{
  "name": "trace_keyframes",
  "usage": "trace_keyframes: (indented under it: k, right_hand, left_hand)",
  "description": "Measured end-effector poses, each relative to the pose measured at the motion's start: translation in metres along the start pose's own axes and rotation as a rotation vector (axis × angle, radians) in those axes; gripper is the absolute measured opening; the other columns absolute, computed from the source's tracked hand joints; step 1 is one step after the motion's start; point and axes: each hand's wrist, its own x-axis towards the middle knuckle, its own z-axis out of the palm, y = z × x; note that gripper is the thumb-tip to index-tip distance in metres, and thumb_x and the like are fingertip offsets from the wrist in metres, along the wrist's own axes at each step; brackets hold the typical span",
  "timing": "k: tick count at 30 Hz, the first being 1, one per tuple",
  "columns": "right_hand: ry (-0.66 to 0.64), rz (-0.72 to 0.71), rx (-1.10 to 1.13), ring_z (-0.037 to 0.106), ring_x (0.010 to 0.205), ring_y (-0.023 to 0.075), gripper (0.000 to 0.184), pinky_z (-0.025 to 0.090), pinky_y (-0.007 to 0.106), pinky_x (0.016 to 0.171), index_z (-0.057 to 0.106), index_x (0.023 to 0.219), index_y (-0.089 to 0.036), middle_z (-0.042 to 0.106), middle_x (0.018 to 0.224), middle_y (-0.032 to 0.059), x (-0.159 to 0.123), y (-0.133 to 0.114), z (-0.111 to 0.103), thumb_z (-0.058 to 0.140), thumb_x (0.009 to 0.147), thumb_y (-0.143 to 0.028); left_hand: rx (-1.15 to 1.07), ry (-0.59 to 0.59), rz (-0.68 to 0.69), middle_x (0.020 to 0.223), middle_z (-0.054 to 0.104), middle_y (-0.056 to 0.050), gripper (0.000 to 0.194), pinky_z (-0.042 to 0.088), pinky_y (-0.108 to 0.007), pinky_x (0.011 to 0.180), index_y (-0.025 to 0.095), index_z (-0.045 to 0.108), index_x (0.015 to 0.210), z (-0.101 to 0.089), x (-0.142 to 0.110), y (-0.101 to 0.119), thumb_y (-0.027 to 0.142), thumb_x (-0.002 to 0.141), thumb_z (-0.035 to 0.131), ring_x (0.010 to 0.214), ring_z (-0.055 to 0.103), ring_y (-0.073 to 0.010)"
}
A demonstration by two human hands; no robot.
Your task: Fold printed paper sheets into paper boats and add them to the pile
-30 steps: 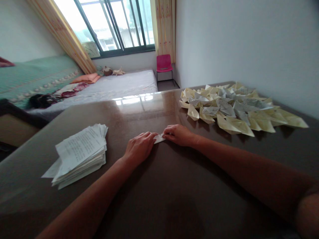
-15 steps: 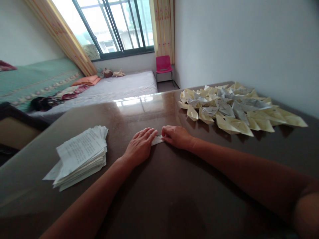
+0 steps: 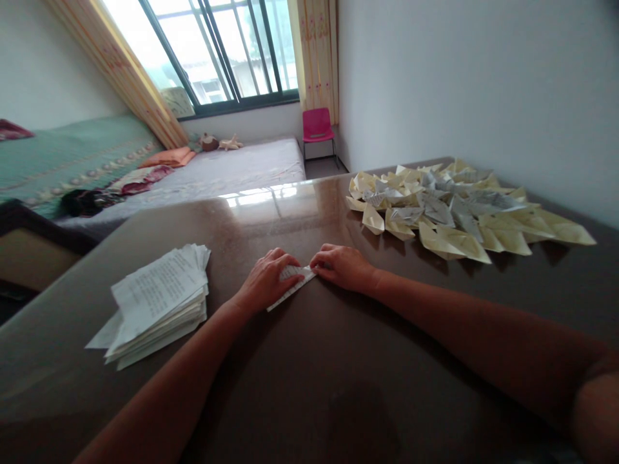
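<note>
A folded piece of printed paper (image 3: 291, 293) lies on the brown table between my hands, its lower left corner pointing toward me. My left hand (image 3: 264, 277) grips its left part, with the thumb on the near side and the curled fingers over the far side. At the other end, my right hand (image 3: 342, 265) pinches the paper's right tip between thumb and bent fingers. The hands hide part of the paper, so its full shape cannot be made out.
To the left lies a stack of printed sheets (image 3: 157, 296). Many folded paper boats (image 3: 449, 212), cream and white, crowd the table's (image 3: 309, 380) right back part by the wall. Beyond are a bed (image 3: 251, 164), a pink chair (image 3: 317, 125) and a window.
My left hand has gone from lying flat over the paper to gripping it with bent fingers. More of the paper now shows, slanting toward me. My right hand has barely shifted.
</note>
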Motion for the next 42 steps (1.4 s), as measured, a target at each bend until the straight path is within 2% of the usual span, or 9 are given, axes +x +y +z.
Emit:
trace_keyframes:
  k: [12,17,23,26,29,31,34,39,42]
  right_hand:
    - [-0.014,-0.051,0.169,0.061,0.079,0.0135,0.02,0.039,0.022,0.069,0.074,0.093,-0.024,0.07,0.09,0.0026,0.004,0.003,0.006,0.058,0.087,-0.033]
    - [-0.074,-0.055,0.067,0.059,0.072,0.0135,0.024,0.034,0.023,0.063,0.071,0.085,-0.02,0.07,0.081,0.0038,0.003,0.0,-0.003,0.052,0.09,-0.033]
    - [-0.126,-0.13,-0.027,0.053,0.066,0.0116,0.034,0.03,0.023,0.059,0.067,0.073,-0.018,0.065,0.08,0.0038,-0.001,-0.009,-0.011,0.047,0.09,-0.04]
    - [-0.099,-0.109,0.008,0.049,0.062,0.0108,0.033,0.028,0.023,0.057,0.066,0.068,-0.016,0.062,0.071,0.0031,0.001,-0.01,-0.009,0.049,0.088,-0.035]
    - [-0.083,0.031,0.127,0.042,0.054,0.009,0.034,0.025,0.023,0.053,0.064,0.062,-0.014,0.052,0.054,-0.0007,0.006,-0.007,-0.007,0.049,0.087,-0.031]
    - [-0.083,0.115,0.193,0.037,0.05,0.0077,0.038,0.022,0.024,0.05,0.061,0.056,-0.013,0.044,0.049,-0.0026,0.008,-0.004,-0.008,0.048,0.086,-0.032]
    - [-0.14,0.168,0.248,0.033,0.047,0.0067,0.043,0.02,0.023,0.048,0.06,0.053,-0.012,0.039,0.046,-0.0036,0.009,-0.006,-0.009,0.048,0.086,-0.037]
    - [-0.287,0.143,0.282,0.04,0.046,0.0075,0.038,0.023,0.023,0.047,0.071,0.066,-0.013,0.052,0.049,-0.0019,0.005,-0.013,-0.015,0.051,0.086,-0.037]
    - [-0.295,0.111,0.281,0.042,0.046,0.0079,0.04,0.025,0.022,0.048,0.073,0.067,-0.014,0.053,0.048,-0.0015,0.006,-0.009,-0.02,0.05,0.088,-0.039]
  left_hand:
    - [-0.312,0.114,-0.102,0.083,0.065,0.0,0.022,0.043,-0.026,0.072,0.019,0.063,0.082,0.0,0.0,0.013,0.039,0.086,0.055,0.078,0.059,-0.0146]
    - [-0.346,0.101,-0.124,0.081,0.066,0.0,0.025,0.044,-0.025,0.069,0.018,0.063,0.083,-0.002,0.0,0.014,0.041,0.086,0.054,0.075,0.059,-0.0141]
    - [-0.35,0.037,-0.067,0.083,0.065,0.0,0.025,0.046,-0.025,0.071,0.018,0.064,0.086,-0.002,-0.002,0.018,0.04,0.088,0.052,0.076,0.059,-0.0137]
    - [-0.234,0.138,-0.021,0.092,0.063,-0.003,0.024,0.047,-0.029,0.08,0.019,0.064,0.092,-0.003,-0.003,0.02,0.039,0.089,0.052,0.088,0.058,-0.017]
    - [0.045,0.301,0.02,0.106,0.059,-0.007,0.028,0.043,-0.037,0.091,0.022,0.064,0.106,-0.004,-0.008,0.025,0.04,0.088,0.054,0.104,0.051,-0.0232]
    - [0.178,0.268,0.07,0.106,0.059,-0.007,0.03,0.045,-0.036,0.087,0.025,0.062,0.112,-0.004,-0.012,0.03,0.041,0.088,0.054,0.103,0.051,-0.0237]
    - [0.249,0.159,0.127,0.108,0.06,-0.005,0.028,0.047,-0.027,0.073,0.027,0.058,0.117,0.001,-0.016,0.037,0.037,0.092,0.049,0.099,0.055,-0.0196]
    - [0.285,0.121,0.159,0.102,0.063,-0.004,0.023,0.047,-0.023,0.071,0.024,0.06,0.104,0.007,-0.016,0.041,0.028,0.096,0.039,0.093,0.059,-0.0156]
    - [0.218,0.079,0.197,0.1,0.064,-0.005,0.021,0.048,-0.026,0.076,0.022,0.061,0.097,0.003,-0.016,0.036,0.023,0.093,0.04,0.092,0.059,-0.0166]
